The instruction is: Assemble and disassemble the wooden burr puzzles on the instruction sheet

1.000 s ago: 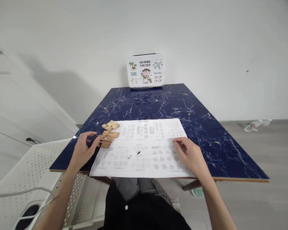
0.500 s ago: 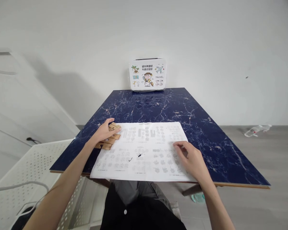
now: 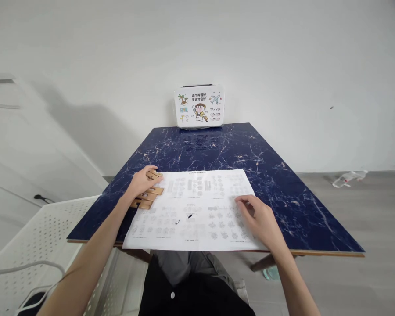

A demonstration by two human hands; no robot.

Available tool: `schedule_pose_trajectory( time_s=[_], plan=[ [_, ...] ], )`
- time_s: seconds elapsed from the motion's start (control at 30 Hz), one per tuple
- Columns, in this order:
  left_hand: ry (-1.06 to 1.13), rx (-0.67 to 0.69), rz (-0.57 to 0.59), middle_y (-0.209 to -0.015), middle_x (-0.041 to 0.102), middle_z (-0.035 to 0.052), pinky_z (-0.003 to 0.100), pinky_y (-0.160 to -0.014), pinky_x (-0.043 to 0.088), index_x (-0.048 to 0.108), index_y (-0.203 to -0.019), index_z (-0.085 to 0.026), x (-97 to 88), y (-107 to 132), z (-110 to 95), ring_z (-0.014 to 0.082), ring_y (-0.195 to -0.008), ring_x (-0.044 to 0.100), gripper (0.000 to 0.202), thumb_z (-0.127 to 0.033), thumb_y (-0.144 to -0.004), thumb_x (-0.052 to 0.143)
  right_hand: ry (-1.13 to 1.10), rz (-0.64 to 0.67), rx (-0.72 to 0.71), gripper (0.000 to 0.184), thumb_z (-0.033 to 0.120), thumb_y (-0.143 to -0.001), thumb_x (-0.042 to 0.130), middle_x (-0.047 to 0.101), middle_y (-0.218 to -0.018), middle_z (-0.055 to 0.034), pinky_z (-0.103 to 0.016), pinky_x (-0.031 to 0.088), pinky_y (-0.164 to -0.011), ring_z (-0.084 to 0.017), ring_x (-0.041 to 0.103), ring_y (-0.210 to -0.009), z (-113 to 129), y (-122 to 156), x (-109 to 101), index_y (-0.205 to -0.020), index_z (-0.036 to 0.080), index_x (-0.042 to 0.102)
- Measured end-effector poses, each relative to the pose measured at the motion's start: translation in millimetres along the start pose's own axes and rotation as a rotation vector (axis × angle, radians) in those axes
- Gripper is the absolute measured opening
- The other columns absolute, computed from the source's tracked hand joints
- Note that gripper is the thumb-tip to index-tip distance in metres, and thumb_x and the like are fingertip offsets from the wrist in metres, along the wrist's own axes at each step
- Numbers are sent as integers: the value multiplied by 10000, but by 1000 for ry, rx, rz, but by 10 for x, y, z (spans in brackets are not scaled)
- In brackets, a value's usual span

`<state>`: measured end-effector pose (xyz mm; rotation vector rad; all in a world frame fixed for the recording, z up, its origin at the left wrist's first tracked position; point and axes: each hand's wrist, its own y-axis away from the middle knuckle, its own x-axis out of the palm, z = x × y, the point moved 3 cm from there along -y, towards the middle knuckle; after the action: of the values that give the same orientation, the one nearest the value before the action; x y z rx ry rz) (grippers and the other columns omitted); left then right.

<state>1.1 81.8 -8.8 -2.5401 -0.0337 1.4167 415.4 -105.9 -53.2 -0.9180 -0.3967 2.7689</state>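
Note:
A small pile of light wooden pieces lies on the dark blue marbled table, at the left edge of a white printed sheet. My left hand reaches over the far part of the pile. Its fingers lie stretched across the top pieces and touch them, and one piece shows under the fingertips. My right hand rests palm down on the right part of the sheet, fingers loosely bent and apart, holding nothing.
A white box with cartoon travel pictures stands against the wall at the table's far edge. A white perforated cart with a cable stands left of the table. A plastic bottle lies on the grey floor at right.
My left hand has moved forward from the near pieces to lie over the far part of the pile. My right hand has stayed on the sheet. The view has tilted slightly.

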Motion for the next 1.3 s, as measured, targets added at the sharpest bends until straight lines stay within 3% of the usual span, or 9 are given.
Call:
schedule_pose_trajectory(
  time_s=[0.3, 0.47, 0.6, 0.83, 1.03, 1.3],
  plan=[
    [258, -53, -26, -1329, 752, 94, 466, -1198, 432, 755, -1162, -267, -59, -20, 72, 343, -1343, 630, 670, -597, -600, 911, -4, 16, 12, 290, 425, -1018, 508, 764, -1073, -95, -376, 520, -851, -269, 699, -957, 6, -1, 1, -1065, 223, 711],
    [491, -102, -81, -1247, 775, 168, 459, -989, 615, 735, -1174, -176, -102, -59, 105, 317, -1171, 738, 710, -752, -761, 724, 4, 11, 4, 308, 440, -1023, 497, 766, -1073, -108, -384, 526, -849, -274, 700, -942, 10, 0, 0, -1060, 220, 709],
    [543, -128, -128, -1190, 785, 182, 482, -938, 643, 731, -1162, -151, -116, -48, 119, 320, -1112, 757, 737, -752, -736, 760, 4, 20, -9, 326, 453, -1033, 477, 766, -1089, -117, -382, 530, -845, -283, 704, -957, 18, 5, -1, -1071, 222, 704],
    [349, -57, -65, -1318, 752, 112, 454, -1103, 529, 749, -1187, -232, -77, 17, 61, 324, -1252, 677, 703, -662, -647, 880, 2, 21, 0, 300, 430, -1028, 491, 766, -1074, -102, -372, 526, -848, -271, 705, -947, 25, -2, -8, -1063, 222, 704],
    [133, 34, 11, -1307, 744, 63, 435, -1143, 461, 787, -1102, -281, -55, 20, -26, 331, -1230, 660, 543, -682, -736, 781, 2, 13, -12, 297, 427, -1025, 493, 768, -1078, -107, -384, 526, -862, -276, 705, -949, 8, -1, -3, -1064, 223, 704],
    [-81, 129, 76, -1307, 720, 89, 452, -1149, 437, 793, -1050, -278, -3, -26, -103, 348, -1244, 618, 503, -698, -816, 643, -4, 14, -9, 310, 443, -1030, 483, 769, -1082, -113, -386, 533, -856, -283, 709, -958, 14, 10, -5, -1067, 226, 702]
  ],
)
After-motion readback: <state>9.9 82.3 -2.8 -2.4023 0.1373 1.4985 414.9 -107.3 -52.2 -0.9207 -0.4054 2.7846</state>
